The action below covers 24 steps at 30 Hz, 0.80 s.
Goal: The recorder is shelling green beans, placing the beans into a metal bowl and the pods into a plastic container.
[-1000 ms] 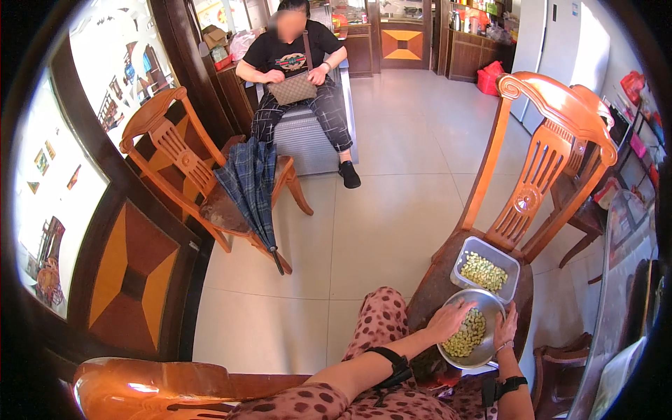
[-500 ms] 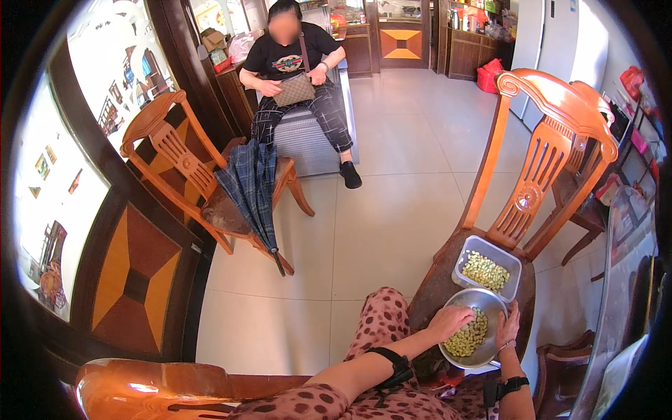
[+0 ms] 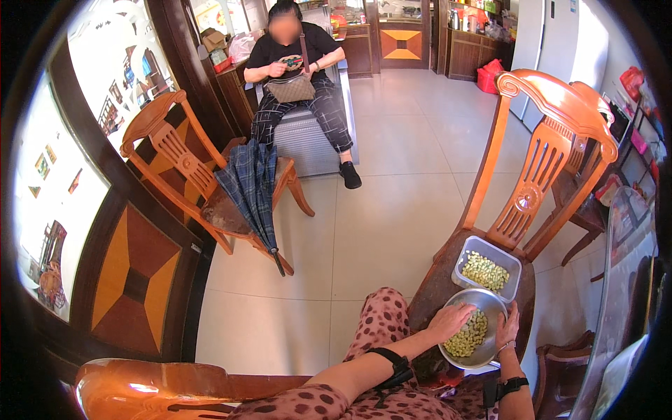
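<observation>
On a dark, worn chair seat in a bright tiled room, we see a round steel bowl and, just beyond it, a translucent plastic tub, both holding pale green shelled beans. The bowl sits between two bare hands at the near part of the seat; we cannot tell what bears its base. The left hand reaches over the left rim with its fingers extended, and the beans in the bowl lie just below and to the right of its fingertips, making it the nearer hand to them. Whether those fingers pinch a bean, we cannot tell. The right hand clasps the opposite rim, thumb toward the inside. The tub's longer side slants across the seat, its near edge beside the bowl's far rim.

We note the contrast of materials: brushed, greyish metal with a smooth curve; cloudy plastic with rounded corners; plump, matte beans in a loose layer. Behind them rises a glossy orange-brown backrest, carved with scrolls, slats and a round rosette. Pink trousers with dark spots fill the foreground, and across the room a plaid umbrella leans on another wooden chair.
</observation>
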Tool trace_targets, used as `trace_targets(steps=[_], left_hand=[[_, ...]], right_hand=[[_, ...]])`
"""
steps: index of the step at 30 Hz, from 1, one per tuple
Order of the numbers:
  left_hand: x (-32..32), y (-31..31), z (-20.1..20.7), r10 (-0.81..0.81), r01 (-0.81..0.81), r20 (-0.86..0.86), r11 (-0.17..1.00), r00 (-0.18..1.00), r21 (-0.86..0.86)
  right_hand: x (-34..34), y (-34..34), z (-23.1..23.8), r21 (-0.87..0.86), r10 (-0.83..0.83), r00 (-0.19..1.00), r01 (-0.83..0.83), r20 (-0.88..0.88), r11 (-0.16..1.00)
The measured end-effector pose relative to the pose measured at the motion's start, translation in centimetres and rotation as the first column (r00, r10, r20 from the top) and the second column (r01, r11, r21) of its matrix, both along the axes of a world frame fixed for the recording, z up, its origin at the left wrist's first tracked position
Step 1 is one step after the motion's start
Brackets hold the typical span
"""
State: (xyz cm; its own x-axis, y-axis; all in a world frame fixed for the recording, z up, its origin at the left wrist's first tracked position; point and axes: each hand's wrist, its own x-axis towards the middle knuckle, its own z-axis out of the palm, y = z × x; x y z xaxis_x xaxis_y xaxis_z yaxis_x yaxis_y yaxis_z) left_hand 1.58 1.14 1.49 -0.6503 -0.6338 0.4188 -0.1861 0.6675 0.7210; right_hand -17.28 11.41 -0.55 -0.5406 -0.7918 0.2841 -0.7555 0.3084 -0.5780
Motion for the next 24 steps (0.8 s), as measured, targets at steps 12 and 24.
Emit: trace_targets(steps=[12, 24], left_hand=[[-0.04, -0.26, -0.57, -0.061, 0.061, 0.107, 0.998, 0.992, 0.001], [0.09, -0.07, -0.47, -0.028, 0.026, 0.074, 0.999, 0.997, 0.028]], right_hand=[[-0.31, -0.01, -0.51, 0.005, -0.001, 1.0, 0.001, -0.016, 1.0], [-0.18, 0.03, -0.31, 0.028, -0.009, 1.0, 0.009, 0.001, 1.0]])
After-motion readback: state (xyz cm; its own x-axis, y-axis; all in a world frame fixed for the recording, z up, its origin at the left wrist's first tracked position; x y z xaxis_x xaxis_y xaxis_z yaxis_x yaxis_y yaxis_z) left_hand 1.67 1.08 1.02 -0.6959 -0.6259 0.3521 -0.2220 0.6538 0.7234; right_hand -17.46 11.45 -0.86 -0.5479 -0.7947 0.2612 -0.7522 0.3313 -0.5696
